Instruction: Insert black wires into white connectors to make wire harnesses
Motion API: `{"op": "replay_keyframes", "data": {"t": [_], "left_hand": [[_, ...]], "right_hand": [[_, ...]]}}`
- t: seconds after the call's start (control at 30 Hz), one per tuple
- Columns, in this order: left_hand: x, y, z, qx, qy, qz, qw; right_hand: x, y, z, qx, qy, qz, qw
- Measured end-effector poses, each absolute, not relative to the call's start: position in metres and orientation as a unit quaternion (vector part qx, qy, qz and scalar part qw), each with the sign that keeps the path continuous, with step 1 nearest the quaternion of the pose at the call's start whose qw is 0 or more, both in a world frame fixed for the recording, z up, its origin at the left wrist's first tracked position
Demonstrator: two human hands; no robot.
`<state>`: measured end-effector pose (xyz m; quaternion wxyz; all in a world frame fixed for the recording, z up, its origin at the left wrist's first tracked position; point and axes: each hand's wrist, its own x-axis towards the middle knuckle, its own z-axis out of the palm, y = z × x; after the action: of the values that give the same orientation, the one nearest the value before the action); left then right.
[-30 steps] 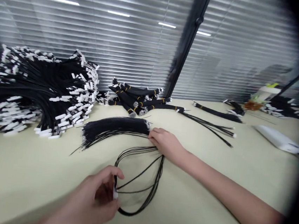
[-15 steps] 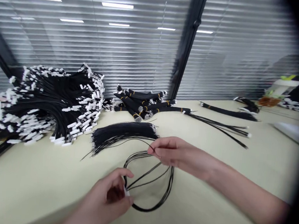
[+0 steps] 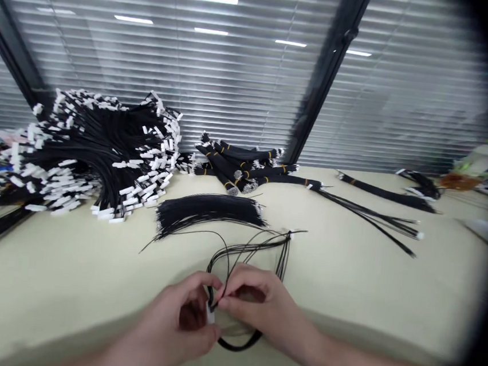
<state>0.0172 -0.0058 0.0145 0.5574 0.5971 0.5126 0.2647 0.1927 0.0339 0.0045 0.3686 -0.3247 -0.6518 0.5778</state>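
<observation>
Near the front of the table, my left hand (image 3: 188, 318) grips a small white connector (image 3: 210, 313) between thumb and fingers. From this connector black wires (image 3: 240, 344) run in a loop, and a second white end (image 3: 291, 234) lies on the table beyond. My right hand (image 3: 258, 299) pinches a thin black wire (image 3: 227, 256) close to the connector; its tip is hidden by the fingers. Behind both hands lies a flat bunch of loose black wires (image 3: 211, 211) with silvery ends.
A big heap of black cables with white connectors (image 3: 99, 157) fills the back left. Taped black wire bundles (image 3: 245, 166) lie by the window blinds (image 3: 237, 79). Further right are a partly assembled harness (image 3: 370, 215) and another wire bundle (image 3: 385, 194).
My right hand has come down and left with the wire, from above the loop to right beside the connector. My left hand keeps its hold. The view has shifted slightly.
</observation>
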Motion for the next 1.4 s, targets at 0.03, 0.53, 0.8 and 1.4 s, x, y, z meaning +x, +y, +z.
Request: {"op": "replay_keyframes", "data": {"t": [0.03,0.53,0.8,1.4], "left_hand": [[0.017,-0.006,0.015,0.595,0.51,0.267,0.561],[0.013,-0.004,0.005,0.572,0.484,0.28,0.6],[0.012,-0.004,0.005,0.578,0.482,0.278,0.596],[0.013,-0.005,0.009,0.582,0.491,0.264,0.592]], "right_hand": [[0.193,0.034,0.004,-0.325,-0.657,0.573,0.367],[0.195,0.032,-0.002,-0.322,-0.673,0.566,0.351],[0.196,0.03,0.001,-0.341,-0.704,0.53,0.328],[0.216,0.021,0.001,-0.284,-0.642,0.385,0.599]]}}
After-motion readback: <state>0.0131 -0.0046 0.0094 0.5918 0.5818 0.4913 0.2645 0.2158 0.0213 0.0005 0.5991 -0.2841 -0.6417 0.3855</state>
